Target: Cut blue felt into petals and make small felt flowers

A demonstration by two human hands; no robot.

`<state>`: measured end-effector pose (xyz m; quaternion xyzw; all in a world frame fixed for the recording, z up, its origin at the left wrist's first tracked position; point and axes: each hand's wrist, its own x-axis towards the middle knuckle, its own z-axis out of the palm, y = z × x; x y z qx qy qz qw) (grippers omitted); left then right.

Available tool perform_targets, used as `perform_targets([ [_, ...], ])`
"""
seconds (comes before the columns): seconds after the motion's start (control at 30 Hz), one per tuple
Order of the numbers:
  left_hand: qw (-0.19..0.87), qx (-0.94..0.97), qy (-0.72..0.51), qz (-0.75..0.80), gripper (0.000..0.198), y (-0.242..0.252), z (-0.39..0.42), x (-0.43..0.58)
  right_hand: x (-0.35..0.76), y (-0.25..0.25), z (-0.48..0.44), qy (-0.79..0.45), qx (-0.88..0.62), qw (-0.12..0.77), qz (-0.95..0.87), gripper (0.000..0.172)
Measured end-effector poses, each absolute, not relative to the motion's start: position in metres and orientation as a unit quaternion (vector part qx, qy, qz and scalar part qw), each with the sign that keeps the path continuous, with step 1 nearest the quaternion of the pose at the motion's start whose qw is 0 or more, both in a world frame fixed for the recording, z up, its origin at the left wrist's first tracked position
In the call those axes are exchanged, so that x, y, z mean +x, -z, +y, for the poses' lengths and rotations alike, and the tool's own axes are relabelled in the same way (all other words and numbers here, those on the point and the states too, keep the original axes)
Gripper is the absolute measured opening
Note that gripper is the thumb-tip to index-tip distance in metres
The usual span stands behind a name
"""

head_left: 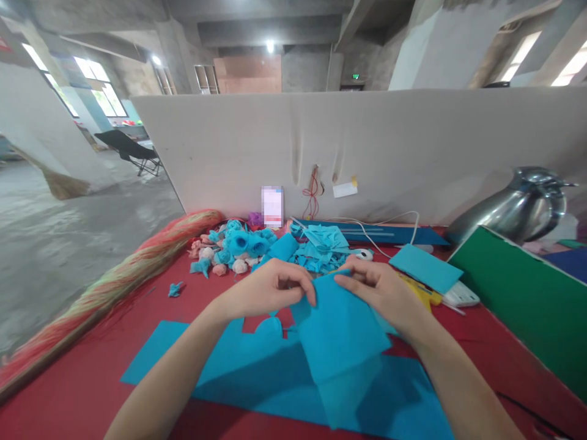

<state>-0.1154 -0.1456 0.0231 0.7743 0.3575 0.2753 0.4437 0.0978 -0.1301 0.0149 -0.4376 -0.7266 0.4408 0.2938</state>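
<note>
Head view: right hand [376,286] pinching blue sheet [343,324] at its top, long axis running downward, nearward; left hand [270,286] curled against its edge, grip unclear.

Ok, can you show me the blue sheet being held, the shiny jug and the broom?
Blue sheet [342,324]: head view, middle of its front.
Shiny jug [493,211]: head view, side of its body.
Broom [64,182]: head view, its bristles.

The right hand [383,290] pinches a blue sheet [340,327] while the left hand [270,287] touches its edge.
</note>
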Motion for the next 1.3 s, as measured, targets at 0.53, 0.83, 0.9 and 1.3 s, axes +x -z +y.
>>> perform_targets([
  [0.53,0.618,0.638,-0.318,0.33,0.021,0.011,-0.146,-0.08,0.108,-0.023,-0.136,-0.277,-0.492,0.533,-0.63,0.03],
  [0.83,0.614,0.578,-0.399,0.36,0.023,-0.001,-0.148,-0.087,0.121,-0.029,-0.138,-0.511,-0.396,0.287,-0.707,0.044],
  [0.9,0.619,0.571,-0.415,0.343,0.025,-0.004,-0.15,-0.087,0.118,-0.03,-0.139,-0.515,-0.399,0.291,-0.701,0.043],
  [1.3,0.541,0.586,-0.437,0.417,0.025,-0.005,-0.148,-0.09,0.117,-0.028,-0.135,-0.552,-0.373,0.316,-0.675,0.035],
])
